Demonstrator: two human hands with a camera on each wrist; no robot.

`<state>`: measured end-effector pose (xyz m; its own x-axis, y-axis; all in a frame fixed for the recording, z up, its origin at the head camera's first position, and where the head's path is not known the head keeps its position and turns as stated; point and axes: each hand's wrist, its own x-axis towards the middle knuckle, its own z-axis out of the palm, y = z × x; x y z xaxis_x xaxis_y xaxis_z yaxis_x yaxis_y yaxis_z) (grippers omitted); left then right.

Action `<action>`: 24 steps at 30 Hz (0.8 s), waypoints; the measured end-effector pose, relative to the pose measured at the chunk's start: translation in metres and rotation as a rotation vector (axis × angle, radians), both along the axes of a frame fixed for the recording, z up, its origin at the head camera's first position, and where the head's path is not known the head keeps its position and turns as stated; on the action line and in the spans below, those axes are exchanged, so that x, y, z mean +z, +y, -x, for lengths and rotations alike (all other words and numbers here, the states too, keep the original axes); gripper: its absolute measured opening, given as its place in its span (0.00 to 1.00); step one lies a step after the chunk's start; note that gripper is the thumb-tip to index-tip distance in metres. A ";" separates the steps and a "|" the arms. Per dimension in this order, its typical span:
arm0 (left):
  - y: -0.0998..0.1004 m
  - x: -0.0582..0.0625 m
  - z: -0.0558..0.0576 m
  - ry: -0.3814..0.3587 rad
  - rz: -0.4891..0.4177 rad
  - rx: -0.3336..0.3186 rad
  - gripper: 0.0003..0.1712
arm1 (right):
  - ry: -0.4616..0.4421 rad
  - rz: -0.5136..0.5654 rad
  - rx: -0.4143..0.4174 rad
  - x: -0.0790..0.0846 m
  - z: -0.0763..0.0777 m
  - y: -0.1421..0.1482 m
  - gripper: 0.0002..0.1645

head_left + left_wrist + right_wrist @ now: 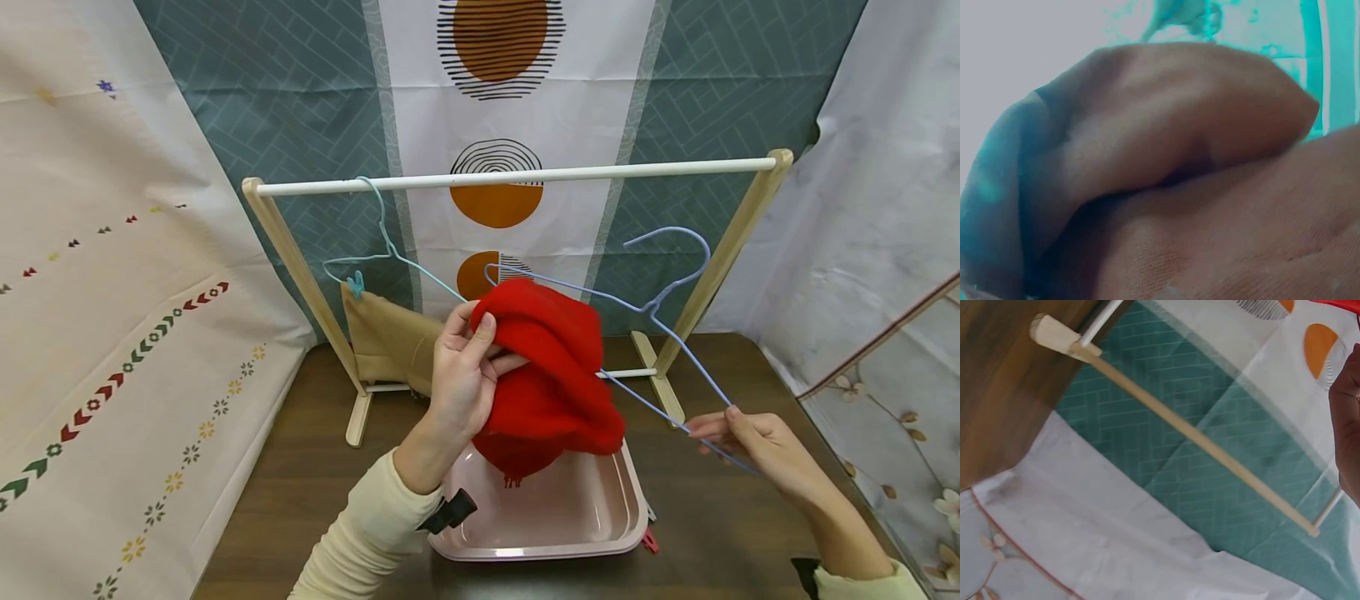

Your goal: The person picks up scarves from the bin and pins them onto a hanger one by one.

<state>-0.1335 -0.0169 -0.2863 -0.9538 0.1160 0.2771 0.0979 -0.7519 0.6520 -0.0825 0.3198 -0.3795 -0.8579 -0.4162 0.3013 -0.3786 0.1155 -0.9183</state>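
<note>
My left hand [465,375] holds a bunched red scarf [551,367] by its upper left edge, thumb on top. A small fringe hangs from its lower end. A lavender hanger [600,293] passes behind the scarf, its hook free of the rail and its left end showing above the cloth. With thumb and fingers, my right hand [757,442] pinches the hanger's right corner. In the right wrist view, only part of the right hand [1349,425] shows at the edge. A close, blurred surface fills most of the left wrist view.
A wooden rack with a white rail [585,173] stands behind. From it hangs a teal hanger [390,242] with tan cloth [386,333], held by a teal clip [356,284]. A pink basin [540,552] sits below the scarf, a red clothespin [650,542] beside it.
</note>
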 end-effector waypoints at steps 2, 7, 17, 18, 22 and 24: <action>0.003 -0.006 0.000 -0.008 0.010 -0.014 0.17 | 0.013 -0.010 -0.003 0.004 -0.002 -0.004 0.30; 0.014 -0.021 0.000 -0.024 0.047 -0.040 0.16 | 0.073 -0.083 -0.033 0.013 -0.006 -0.014 0.29; 0.035 -0.036 0.007 -0.089 0.145 -0.140 0.12 | 0.212 -0.242 -0.107 0.030 -0.015 -0.027 0.31; 0.036 -0.037 0.007 -0.092 0.174 -0.171 0.12 | 0.218 -0.236 -0.100 0.031 -0.016 -0.027 0.31; 0.036 -0.040 0.010 -0.090 0.285 -0.297 0.23 | 0.200 -0.161 -0.059 0.035 -0.019 -0.023 0.31; 0.034 -0.042 0.011 -0.084 0.328 -0.339 0.26 | 0.166 -0.108 -0.036 0.036 -0.020 -0.020 0.31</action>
<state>-0.1450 0.0175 -0.3281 -0.8646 0.4930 0.0972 -0.1809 -0.4858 0.8552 -0.0629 0.2997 -0.3439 -0.8152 -0.4236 0.3950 -0.5175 0.2266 -0.8251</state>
